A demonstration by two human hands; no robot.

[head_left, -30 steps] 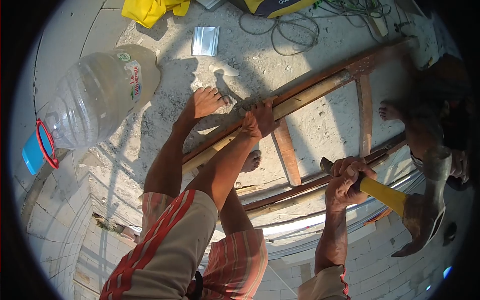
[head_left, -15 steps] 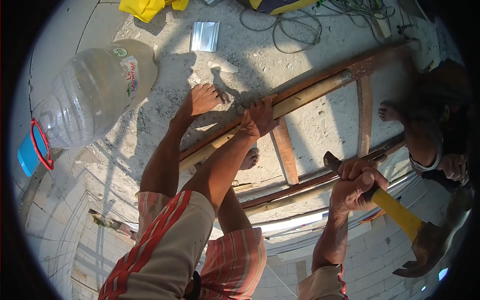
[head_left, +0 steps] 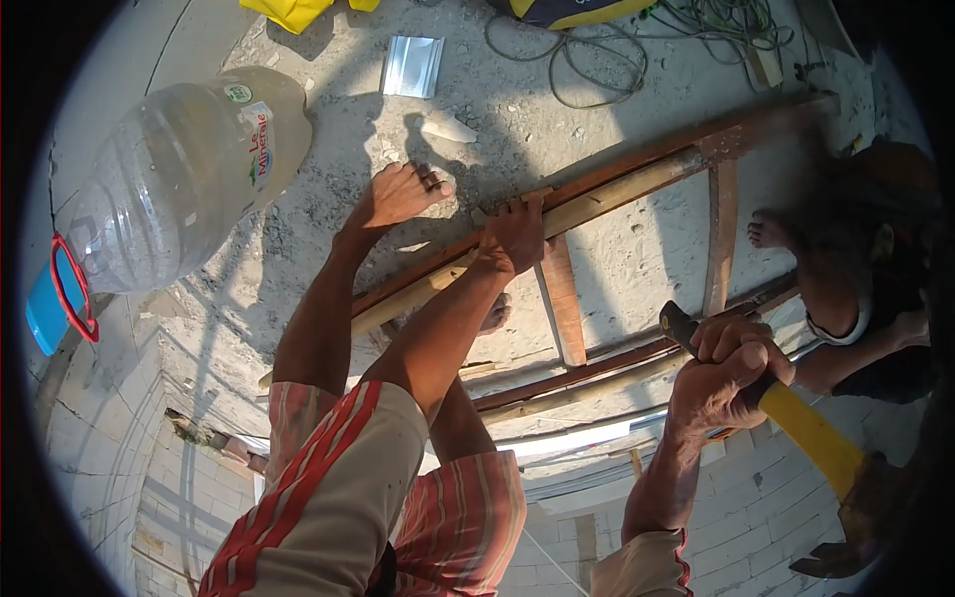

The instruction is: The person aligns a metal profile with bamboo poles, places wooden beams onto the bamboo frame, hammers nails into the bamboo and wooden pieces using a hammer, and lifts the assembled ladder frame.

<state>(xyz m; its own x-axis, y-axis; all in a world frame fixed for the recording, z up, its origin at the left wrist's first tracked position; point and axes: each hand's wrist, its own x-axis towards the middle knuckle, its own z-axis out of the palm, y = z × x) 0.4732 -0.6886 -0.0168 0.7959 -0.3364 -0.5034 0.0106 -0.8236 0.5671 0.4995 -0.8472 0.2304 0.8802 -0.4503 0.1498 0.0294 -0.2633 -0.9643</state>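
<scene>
My right hand (head_left: 731, 373) grips a claw hammer (head_left: 818, 438) by the black end of its yellow handle. The metal head hangs at the lower right, partly lost in the dark edge of the view. With fingers curled over it, my left hand (head_left: 513, 237) holds a bamboo pole (head_left: 627, 192) that lies along a reddish wooden beam (head_left: 686, 144). A small wood piece pokes out beside its fingers; whether they also hold it I cannot tell. Crosspieces (head_left: 564, 313) join this side of the wooden frame to the lower one.
Beside the frame at right sits another person (head_left: 836, 259), a bare foot close to the timber. A large clear water bottle (head_left: 189, 179) lies at left. A metal strip (head_left: 412, 67), a looped cable (head_left: 597, 70) and a yellow bag (head_left: 288, 12) are at the top.
My right hand and the hammer have shifted slightly right, and the hammer head is lower. My left hand keeps its place on the pole. The other person's arm has moved.
</scene>
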